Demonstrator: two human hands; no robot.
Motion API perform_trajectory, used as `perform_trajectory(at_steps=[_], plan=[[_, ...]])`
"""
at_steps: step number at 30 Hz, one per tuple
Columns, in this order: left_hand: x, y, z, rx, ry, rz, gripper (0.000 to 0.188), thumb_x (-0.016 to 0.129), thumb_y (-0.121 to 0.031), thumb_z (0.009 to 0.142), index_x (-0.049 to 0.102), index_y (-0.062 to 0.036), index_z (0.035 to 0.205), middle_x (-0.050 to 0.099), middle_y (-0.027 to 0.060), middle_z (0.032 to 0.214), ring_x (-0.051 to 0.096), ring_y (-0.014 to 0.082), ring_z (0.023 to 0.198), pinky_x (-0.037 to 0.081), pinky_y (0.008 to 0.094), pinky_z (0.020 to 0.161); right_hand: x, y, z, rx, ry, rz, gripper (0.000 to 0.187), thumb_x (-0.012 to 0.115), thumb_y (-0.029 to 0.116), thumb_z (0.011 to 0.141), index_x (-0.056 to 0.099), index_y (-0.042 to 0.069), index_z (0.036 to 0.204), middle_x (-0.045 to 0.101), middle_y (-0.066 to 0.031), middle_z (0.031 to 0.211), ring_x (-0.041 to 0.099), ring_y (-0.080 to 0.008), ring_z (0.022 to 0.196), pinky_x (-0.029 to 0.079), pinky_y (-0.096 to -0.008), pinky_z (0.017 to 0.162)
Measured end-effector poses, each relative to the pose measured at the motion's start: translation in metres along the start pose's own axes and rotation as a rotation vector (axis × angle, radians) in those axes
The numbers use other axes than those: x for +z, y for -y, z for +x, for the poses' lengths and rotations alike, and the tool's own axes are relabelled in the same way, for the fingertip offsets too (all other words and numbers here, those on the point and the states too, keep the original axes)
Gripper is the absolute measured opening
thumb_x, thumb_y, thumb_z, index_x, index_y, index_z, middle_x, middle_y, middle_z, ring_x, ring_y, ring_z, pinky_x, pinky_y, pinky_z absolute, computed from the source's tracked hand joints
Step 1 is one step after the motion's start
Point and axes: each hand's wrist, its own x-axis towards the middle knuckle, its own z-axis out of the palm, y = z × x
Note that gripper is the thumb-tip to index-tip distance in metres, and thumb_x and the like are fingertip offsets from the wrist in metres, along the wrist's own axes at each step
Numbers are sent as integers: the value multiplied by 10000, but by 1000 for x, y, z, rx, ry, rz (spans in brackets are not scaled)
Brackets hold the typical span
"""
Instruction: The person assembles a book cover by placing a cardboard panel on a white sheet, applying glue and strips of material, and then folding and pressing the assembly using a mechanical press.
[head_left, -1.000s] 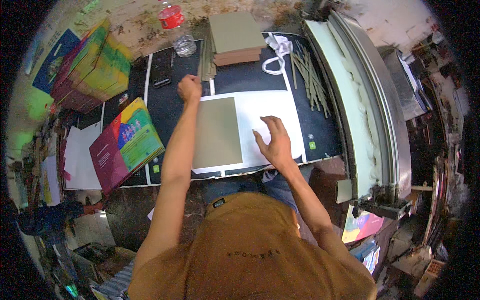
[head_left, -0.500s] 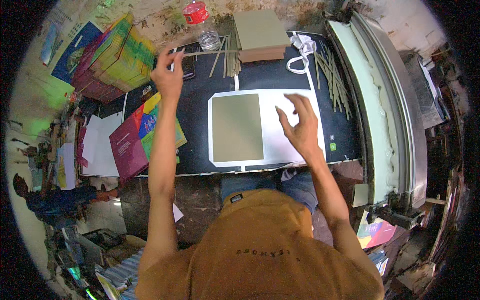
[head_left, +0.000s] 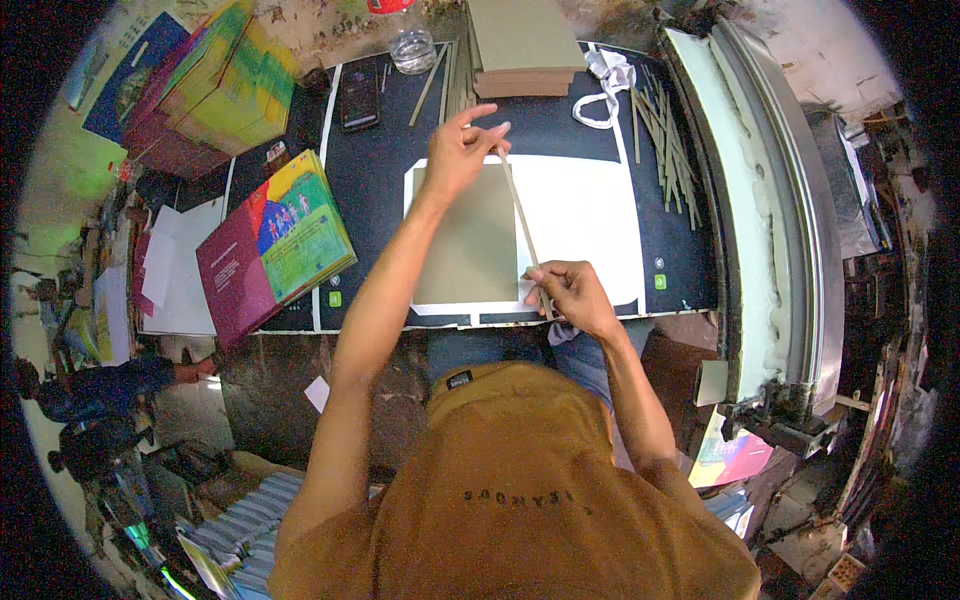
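A thin grey-brown cardboard strip (head_left: 521, 212) runs between my two hands, over the white sheet (head_left: 585, 225) with clipped corners. My left hand (head_left: 465, 150) pinches its far end between thumb and fingers. At the near end, my right hand (head_left: 572, 295) grips the strip close to the table's front edge. The strip lies just along the right edge of a grey-brown board (head_left: 465, 240), which rests on the left part of the sheet. Whether the strip touches the sheet I cannot tell.
Behind the sheet stands a stack of boards (head_left: 525, 50), with upright strips beside it and a plastic bottle (head_left: 412, 50). Loose strips (head_left: 668, 150) and white cloth (head_left: 605, 85) lie right, near a long metal machine (head_left: 790, 210). Left are a phone (head_left: 360, 95), a colourful cover (head_left: 285, 235) and stacked books (head_left: 225, 95).
My left hand has come from the far left to the sheet, bringing the strip. My right hand has moved down and closed on its near end. The strip has turned from crosswise to lengthwise.
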Motion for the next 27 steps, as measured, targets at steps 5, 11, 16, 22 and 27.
perform_trajectory(at_steps=[5,11,16,22,27], plan=[[34,79,-39,235,-7,406,449,583,-282,1030,559,-11,1388,547,230,1459,493,403,1372,405,489,1133,7,-44,15,132,-102,179,348,607,253,1049,718,-67,971,737,-95,739,595,-101,512,427,-247,447],[39,74,-83,391,304,673,572,538,-377,1031,488,-39,1490,445,162,1580,387,382,1465,285,539,1213,15,-55,40,203,-125,99,332,645,229,991,747,-83,944,737,-103,706,612,-102,510,465,-287,459],[39,75,-88,353,381,808,619,500,-445,1039,463,-59,1522,410,94,1618,315,350,1513,243,565,1229,19,-44,42,244,-124,145,314,631,213,989,747,-79,984,738,-106,722,629,-109,517,480,-281,456],[42,80,-90,371,372,875,635,496,-461,1039,434,-86,1547,370,65,1644,296,340,1522,228,563,1234,25,-45,27,288,-128,259,308,611,172,1000,716,-116,1024,741,-148,781,670,-151,553,550,-285,482],[43,80,-90,367,373,887,650,505,-461,1034,400,-108,1570,354,48,1654,290,341,1524,234,579,1225,32,-48,15,316,-99,269,318,600,165,1005,703,-136,1006,741,-162,796,696,-176,583,578,-299,500]])
